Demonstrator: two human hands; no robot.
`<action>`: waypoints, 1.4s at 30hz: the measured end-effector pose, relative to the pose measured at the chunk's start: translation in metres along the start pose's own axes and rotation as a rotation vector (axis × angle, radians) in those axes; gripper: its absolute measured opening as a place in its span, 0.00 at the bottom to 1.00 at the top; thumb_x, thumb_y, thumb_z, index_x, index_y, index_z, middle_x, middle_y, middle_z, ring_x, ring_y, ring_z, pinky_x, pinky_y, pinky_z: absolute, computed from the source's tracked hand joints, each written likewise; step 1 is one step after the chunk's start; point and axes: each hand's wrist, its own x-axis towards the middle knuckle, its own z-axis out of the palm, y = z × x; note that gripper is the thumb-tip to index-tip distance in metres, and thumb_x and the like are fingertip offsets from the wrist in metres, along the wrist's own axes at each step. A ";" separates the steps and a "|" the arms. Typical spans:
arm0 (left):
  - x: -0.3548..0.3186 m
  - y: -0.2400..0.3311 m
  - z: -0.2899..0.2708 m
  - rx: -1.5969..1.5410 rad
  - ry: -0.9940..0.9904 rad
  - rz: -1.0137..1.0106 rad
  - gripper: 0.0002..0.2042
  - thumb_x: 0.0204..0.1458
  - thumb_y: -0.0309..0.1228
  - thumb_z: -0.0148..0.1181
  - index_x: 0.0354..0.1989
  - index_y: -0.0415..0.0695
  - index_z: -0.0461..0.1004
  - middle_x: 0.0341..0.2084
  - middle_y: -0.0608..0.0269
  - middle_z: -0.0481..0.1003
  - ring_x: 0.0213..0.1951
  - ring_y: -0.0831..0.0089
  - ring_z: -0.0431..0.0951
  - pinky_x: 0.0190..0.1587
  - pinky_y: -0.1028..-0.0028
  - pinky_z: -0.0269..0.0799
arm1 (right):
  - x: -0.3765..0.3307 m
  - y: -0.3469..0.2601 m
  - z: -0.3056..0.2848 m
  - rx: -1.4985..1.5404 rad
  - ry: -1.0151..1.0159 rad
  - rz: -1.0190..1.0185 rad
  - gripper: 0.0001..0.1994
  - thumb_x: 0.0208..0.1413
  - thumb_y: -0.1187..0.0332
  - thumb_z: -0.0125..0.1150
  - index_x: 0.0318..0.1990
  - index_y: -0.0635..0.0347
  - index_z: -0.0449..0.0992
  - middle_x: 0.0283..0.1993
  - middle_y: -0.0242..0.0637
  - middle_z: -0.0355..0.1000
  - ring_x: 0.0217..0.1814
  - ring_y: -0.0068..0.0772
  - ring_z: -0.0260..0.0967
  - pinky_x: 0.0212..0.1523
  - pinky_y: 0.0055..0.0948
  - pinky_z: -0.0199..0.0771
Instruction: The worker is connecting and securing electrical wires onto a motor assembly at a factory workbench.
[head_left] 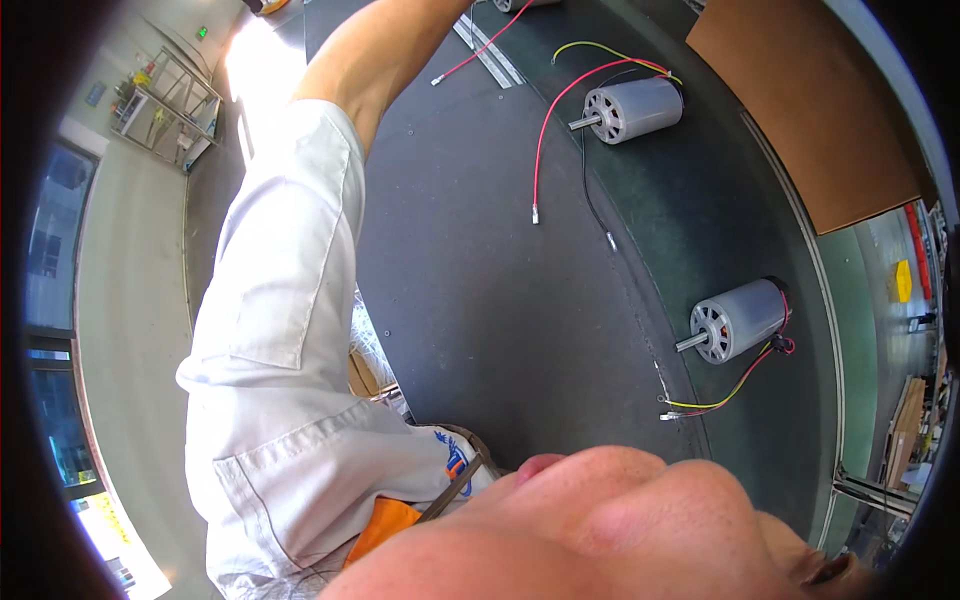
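Observation:
Neither of my hands is in view. A bare forearm (375, 60) in a rolled-up white sleeve (280, 240), apparently my left, reaches past the upper edge, so its hand and anything in it are hidden. The forearm is nearest to a partly cut-off motor (525, 3) at the top, with a red lead (487, 45). A grey cylindrical motor (648, 108) lies on the dark green belt-like strip, its shaft pointing left. Its red, black and yellow-green wires spread out loosely. Nearer, another grey motor (752, 315) lies with its wires bunched beside it.
The motors rest along a dark work surface (470, 250) with a slotted metal strip (488, 52) at the far end. A brown cardboard sheet or box (810, 110) stands at the far right. Beyond the left side are a metal rack (170, 110) and windows (65, 240).

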 end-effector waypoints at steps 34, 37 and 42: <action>-0.576 -0.027 0.231 0.934 -0.985 0.247 0.17 0.53 0.40 0.64 0.38 0.39 0.69 0.25 0.50 0.77 0.36 0.52 0.80 0.40 0.59 0.75 | -0.046 -0.154 0.002 0.293 0.194 0.206 0.34 0.64 0.64 0.58 0.73 0.66 0.52 0.45 0.44 0.77 0.34 0.21 0.70 0.40 0.27 0.77; -0.575 -0.046 0.259 0.875 -0.938 -0.134 0.20 0.47 0.41 0.69 0.39 0.37 0.73 0.28 0.47 0.78 0.38 0.52 0.81 0.43 0.58 0.75 | -0.044 -0.141 -0.012 0.282 -0.036 0.115 0.35 0.64 0.61 0.58 0.73 0.67 0.53 0.41 0.42 0.77 0.32 0.22 0.70 0.38 0.26 0.76; -0.550 -0.072 0.262 0.790 -0.951 -0.278 0.22 0.42 0.33 0.75 0.45 0.35 0.80 0.33 0.59 0.83 0.37 0.71 0.82 0.40 0.71 0.76 | -0.035 -0.131 -0.013 0.255 -0.054 0.056 0.36 0.63 0.60 0.58 0.73 0.68 0.53 0.30 0.37 0.74 0.28 0.24 0.69 0.31 0.23 0.69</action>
